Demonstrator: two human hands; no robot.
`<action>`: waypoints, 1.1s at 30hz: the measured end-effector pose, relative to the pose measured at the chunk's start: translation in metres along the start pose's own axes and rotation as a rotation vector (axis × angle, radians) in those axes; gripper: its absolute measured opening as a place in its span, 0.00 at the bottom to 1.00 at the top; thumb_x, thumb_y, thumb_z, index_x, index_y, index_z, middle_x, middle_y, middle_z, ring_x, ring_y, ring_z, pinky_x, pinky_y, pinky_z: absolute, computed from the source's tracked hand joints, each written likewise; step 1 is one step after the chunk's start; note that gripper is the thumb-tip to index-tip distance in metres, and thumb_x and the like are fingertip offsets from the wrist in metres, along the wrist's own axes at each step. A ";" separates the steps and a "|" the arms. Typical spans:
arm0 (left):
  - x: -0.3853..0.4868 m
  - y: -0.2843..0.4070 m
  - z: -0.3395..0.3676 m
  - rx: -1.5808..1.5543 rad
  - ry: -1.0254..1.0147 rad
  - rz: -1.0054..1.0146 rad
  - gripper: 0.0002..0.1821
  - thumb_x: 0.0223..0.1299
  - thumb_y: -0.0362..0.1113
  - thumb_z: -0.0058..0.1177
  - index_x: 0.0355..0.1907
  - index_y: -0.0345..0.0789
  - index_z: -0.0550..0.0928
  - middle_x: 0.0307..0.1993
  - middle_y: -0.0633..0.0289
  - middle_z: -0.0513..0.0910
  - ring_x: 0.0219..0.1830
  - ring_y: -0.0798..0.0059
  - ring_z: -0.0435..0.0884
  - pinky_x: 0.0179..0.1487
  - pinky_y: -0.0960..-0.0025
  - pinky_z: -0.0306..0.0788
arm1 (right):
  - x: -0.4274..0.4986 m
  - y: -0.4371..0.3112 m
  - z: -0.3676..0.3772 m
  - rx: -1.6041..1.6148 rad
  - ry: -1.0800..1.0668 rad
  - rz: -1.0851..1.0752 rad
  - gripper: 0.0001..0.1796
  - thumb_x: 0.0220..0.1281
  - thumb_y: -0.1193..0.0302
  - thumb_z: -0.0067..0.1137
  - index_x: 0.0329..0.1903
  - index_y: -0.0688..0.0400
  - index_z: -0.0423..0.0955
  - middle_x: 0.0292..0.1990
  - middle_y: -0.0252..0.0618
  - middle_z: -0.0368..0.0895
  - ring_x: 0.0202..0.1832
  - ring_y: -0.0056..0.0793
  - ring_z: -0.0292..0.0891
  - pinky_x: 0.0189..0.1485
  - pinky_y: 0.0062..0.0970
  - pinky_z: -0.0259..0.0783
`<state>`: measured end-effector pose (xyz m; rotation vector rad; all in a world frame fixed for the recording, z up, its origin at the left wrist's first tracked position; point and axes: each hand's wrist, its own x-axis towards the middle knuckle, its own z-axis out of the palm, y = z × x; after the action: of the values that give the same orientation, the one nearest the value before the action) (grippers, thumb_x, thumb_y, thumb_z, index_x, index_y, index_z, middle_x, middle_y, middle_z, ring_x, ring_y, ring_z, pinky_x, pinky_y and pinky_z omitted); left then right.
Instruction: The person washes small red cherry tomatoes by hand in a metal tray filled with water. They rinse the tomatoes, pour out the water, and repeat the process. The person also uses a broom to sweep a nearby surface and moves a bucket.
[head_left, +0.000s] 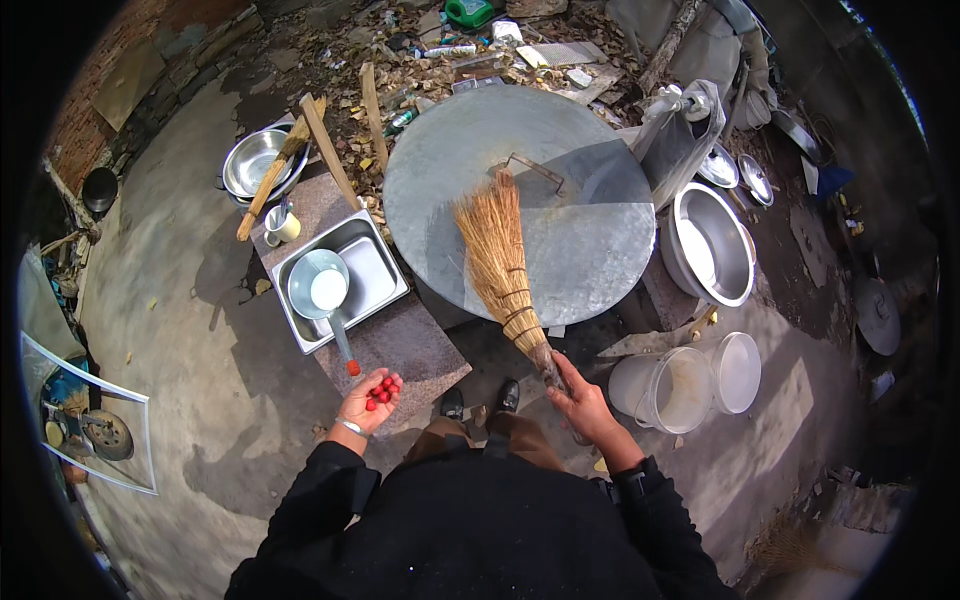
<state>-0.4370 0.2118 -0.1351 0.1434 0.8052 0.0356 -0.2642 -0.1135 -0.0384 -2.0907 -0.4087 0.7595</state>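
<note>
My right hand (585, 401) grips the dark handle of a straw hand broom (501, 262). The broom's bristles fan out over a large round metal lid (435, 142), close to its bent metal handle (541, 172). Several small round red fruits (385, 391) lie in the cupped, upturned palm of my left hand (364, 405), which has a bracelet at the wrist. Just beyond that hand is the red-tipped handle of a ladle (319, 281). The ladle rests in a rectangular steel pan (379, 274) on a stone slab (401, 349).
On the slab's far end stand a mug (283, 225) and metal basins (251, 161) with a straw whisk (277, 172) across them. To the right are a steel basin (731, 232) and two white plastic buckets (679, 394). Leaves and litter (420, 56) cover the ground beyond the lid.
</note>
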 end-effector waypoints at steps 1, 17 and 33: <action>-0.003 -0.002 0.002 -0.018 -0.007 -0.029 0.06 0.51 0.29 0.53 0.34 0.34 0.77 0.35 0.55 0.77 0.37 0.66 0.75 0.32 0.71 0.71 | 0.005 0.001 0.004 -0.025 -0.126 -0.081 0.31 0.56 0.67 0.53 0.63 0.46 0.53 0.33 0.51 0.75 0.26 0.28 0.73 0.31 0.30 0.70; -0.010 -0.003 -0.025 0.054 0.146 -0.018 0.06 0.52 0.35 0.54 0.33 0.38 0.77 0.26 0.63 0.77 0.27 0.74 0.75 0.22 0.78 0.62 | 0.076 -0.060 -0.038 -0.025 -0.061 -0.044 0.31 0.57 0.71 0.49 0.64 0.46 0.52 0.27 0.36 0.73 0.18 0.19 0.65 0.21 0.23 0.67; 0.003 -0.030 0.012 -0.104 0.294 0.195 0.09 0.52 0.33 0.53 0.38 0.40 0.76 0.26 0.62 0.77 0.26 0.71 0.77 0.23 0.73 0.68 | 0.326 -0.135 0.036 -0.015 -0.245 0.019 0.33 0.61 0.68 0.42 0.66 0.43 0.40 0.35 0.47 0.74 0.23 0.35 0.73 0.23 0.31 0.74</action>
<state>-0.4267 0.1812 -0.1332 0.1189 1.0778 0.2872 -0.0411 0.1612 -0.0653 -2.0243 -0.5293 1.0312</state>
